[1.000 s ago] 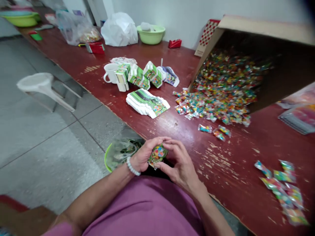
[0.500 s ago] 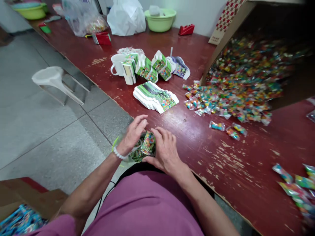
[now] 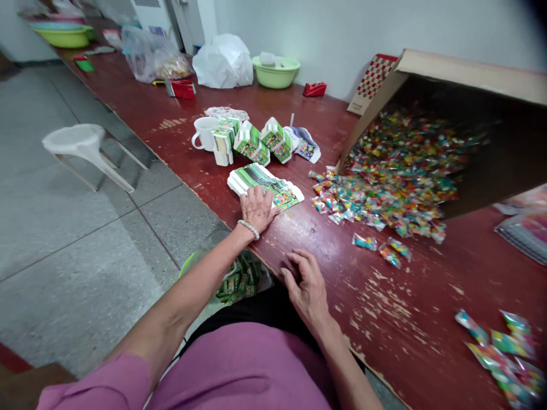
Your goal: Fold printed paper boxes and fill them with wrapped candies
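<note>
My left hand (image 3: 257,210), with a bead bracelet at the wrist, rests on the near side of a fanned stack of flat green printed cartons (image 3: 277,185). Its fingers touch the stack and its thumb is spread to the right; I cannot see any carton lifted. My right hand (image 3: 307,287) hovers at the table's front edge, empty, fingers loosely bent and thumb apart. Below the edge, between my arms, a bag-lined tub holds many small green packets (image 3: 241,279), partly hidden by my left forearm.
A tipped cardboard box (image 3: 448,68) spills wrapped candies (image 3: 384,193) over the red table (image 3: 333,256). Behind the stack stand folded green boxes (image 3: 252,142) and a white mug (image 3: 205,133). A white stool (image 3: 77,139) stands on the floor at left.
Both hands have left the tub, where they were around a small printed packet. My left hand has moved forward onto the carton stack; my right has shifted right to the table edge.
</note>
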`<state>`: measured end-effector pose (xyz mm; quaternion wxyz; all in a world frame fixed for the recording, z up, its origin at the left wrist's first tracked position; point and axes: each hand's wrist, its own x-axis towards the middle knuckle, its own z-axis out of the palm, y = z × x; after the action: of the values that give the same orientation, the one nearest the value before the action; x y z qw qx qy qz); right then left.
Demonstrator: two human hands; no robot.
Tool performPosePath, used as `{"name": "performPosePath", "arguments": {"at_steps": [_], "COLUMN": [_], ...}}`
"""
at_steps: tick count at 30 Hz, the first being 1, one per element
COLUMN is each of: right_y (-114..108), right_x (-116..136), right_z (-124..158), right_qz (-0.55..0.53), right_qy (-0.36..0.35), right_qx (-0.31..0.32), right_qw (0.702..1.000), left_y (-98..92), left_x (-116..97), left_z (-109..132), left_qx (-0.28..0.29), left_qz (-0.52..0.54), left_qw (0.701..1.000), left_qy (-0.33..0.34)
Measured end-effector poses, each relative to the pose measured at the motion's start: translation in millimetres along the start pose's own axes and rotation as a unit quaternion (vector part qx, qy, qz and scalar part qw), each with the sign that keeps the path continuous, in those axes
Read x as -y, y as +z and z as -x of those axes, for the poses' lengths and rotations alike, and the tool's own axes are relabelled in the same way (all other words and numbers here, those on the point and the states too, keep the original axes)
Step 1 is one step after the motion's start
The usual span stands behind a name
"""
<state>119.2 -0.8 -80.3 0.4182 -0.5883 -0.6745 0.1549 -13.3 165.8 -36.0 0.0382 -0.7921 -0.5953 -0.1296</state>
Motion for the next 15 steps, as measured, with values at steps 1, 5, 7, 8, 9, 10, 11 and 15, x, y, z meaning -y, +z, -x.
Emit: {"name": "performPosePath", "arguments": {"at_steps": [1,5,7,8,9,10,11,15], "right_y": [1.2,2.8,2.2,1.8,1.2,0.6,-0.2,-4.8], "right_x": [-2.1,-3.1,-1.4,-0.7,-0.3,-0.3,-0.7,-4.3], "right_z": [1.7,2.6,1.6,1.2,0.9,0.7,0.6,-3.0], "right_qz": [-0.007,-0.002,-0.003,-0.008,-0.015,-0.025,-0.036,-0.132], "right_qy": [0.003,0.004,0.003,0.004,0.006,0.009,0.015,0.109], "right_qx": [-0.008,-0.01,-0.005,-0.005,-0.007,-0.01,-0.012,-0.021], "right_qw": [1.0,1.0,1.0,1.0,1.0,1.0,0.999,0.985], "left_y": [1.1,0.4,-0.6,-1.0,-1.3,-1.8,-2.5,-7.5], "left_x": [0.5,2.2,2.2,2.3,2.6,3.3,4.4,10.9], "left_z": [-1.7,-4.4,-8.4,-11.2,-14.3,-17.3,-19.6,-15.2], "left_qx": [0.005,0.02,0.026,0.027,0.028,0.028,0.026,0.017], "left_qz": [0.008,0.064,0.084,0.093,0.104,0.118,0.134,0.221], "left_qw": [1.0,0.998,0.996,0.995,0.994,0.992,0.99,0.973], "left_qy": [0.001,-0.006,-0.01,-0.014,-0.02,-0.027,-0.035,-0.068]}}
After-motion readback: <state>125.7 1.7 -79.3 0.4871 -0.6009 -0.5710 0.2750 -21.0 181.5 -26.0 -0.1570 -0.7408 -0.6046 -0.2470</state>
